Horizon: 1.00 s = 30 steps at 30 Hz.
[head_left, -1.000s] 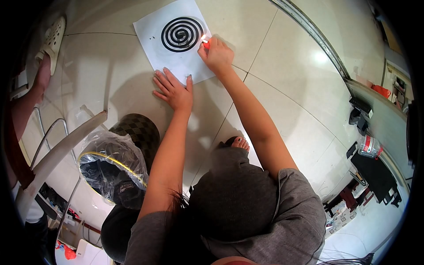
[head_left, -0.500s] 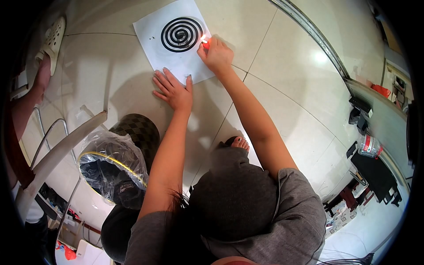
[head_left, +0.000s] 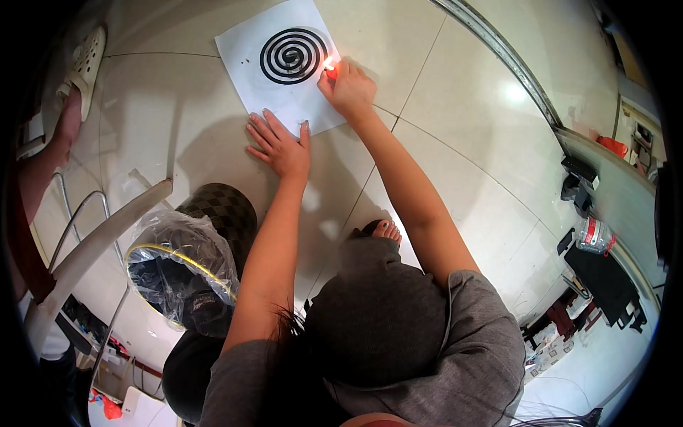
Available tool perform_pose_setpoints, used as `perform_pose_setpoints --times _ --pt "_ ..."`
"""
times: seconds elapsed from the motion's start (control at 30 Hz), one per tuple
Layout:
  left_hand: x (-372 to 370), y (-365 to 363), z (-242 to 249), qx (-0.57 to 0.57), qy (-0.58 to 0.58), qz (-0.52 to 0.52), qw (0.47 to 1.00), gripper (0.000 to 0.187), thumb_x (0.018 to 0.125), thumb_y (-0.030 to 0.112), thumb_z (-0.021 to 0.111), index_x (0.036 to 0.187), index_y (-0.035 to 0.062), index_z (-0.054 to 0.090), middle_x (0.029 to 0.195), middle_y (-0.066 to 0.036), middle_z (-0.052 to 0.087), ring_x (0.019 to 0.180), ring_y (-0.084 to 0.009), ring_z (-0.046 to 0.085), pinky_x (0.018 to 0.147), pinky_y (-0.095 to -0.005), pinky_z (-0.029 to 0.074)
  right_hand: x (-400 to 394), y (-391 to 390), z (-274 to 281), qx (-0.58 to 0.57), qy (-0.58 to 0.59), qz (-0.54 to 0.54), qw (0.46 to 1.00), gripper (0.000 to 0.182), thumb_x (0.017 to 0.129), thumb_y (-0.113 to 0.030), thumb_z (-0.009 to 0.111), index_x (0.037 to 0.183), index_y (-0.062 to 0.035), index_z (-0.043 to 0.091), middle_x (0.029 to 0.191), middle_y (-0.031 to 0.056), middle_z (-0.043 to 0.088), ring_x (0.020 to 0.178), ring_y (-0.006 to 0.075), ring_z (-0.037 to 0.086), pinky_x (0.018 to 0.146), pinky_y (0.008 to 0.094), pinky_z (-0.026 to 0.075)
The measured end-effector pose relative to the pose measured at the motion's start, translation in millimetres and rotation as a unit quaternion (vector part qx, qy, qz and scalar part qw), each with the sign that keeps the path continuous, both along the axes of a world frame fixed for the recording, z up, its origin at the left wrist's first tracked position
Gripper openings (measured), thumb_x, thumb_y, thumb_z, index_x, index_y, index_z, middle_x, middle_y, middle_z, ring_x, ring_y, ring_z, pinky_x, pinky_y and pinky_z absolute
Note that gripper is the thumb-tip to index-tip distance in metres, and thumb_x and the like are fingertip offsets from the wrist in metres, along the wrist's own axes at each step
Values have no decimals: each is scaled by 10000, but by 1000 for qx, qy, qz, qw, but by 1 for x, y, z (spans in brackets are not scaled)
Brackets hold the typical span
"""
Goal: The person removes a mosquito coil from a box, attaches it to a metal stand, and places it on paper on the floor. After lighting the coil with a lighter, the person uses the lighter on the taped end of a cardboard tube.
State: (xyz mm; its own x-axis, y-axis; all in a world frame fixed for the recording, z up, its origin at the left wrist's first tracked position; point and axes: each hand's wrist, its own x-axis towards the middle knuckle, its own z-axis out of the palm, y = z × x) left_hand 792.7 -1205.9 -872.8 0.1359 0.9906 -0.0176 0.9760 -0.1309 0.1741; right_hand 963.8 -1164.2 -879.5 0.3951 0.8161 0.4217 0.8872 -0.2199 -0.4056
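A black spiral coil [head_left: 267,58] lies on a white sheet of paper [head_left: 238,53] on the tiled floor. My right hand [head_left: 350,87] is closed around a red lighter [head_left: 331,72] at the sheet's right edge. A small bright flame [head_left: 328,62] burns from it beside the coil's outer right end. My left hand [head_left: 281,148] lies with fingers spread on the lower edge of the sheet and the floor, holding nothing. Two small dark specks are on the paper, left of the coil.
A lined trash bin [head_left: 174,249] lies tilted at the lower left, near a chair's metal legs [head_left: 67,220]. Another person's foot in a cream clog [head_left: 87,67] is at the upper left. A metal floor track [head_left: 509,60] crosses the upper right; a plastic bottle [head_left: 595,235] stands at the right.
The flame looks slightly larger and brighter. Both hands, the paper and the coil stay in place.
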Motion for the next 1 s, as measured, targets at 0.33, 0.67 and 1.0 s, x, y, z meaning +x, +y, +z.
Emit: perform_pose_setpoints --times 0.33,0.67,1.0 --pt "-1 -1 -3 19 9 -5 1000 875 819 575 518 1433 36 207 1499 -205 133 1372 -405 136 1017 -665 160 -1 -1 1 -17 -1 -2 1000 255 701 -289 643 693 -67 518 687 51 532 567 216 552 443 330 439" --pt "-1 0 -2 11 4 -3 1000 876 818 577 513 1434 37 204 1501 -206 124 1376 -402 120 1027 -659 138 -1 -1 -1 -9 -10 -3 1000 255 700 -291 643 683 -70 518 684 47 528 558 210 545 436 326 432" --pt "-1 0 -2 7 -2 -3 1000 886 814 571 522 1436 34 189 1502 -209 115 1377 -406 110 1027 -662 129 -2 -1 -4 0 -14 -7 1000 255 701 -297 641 684 -72 522 665 49 528 540 213 539 434 331 429"
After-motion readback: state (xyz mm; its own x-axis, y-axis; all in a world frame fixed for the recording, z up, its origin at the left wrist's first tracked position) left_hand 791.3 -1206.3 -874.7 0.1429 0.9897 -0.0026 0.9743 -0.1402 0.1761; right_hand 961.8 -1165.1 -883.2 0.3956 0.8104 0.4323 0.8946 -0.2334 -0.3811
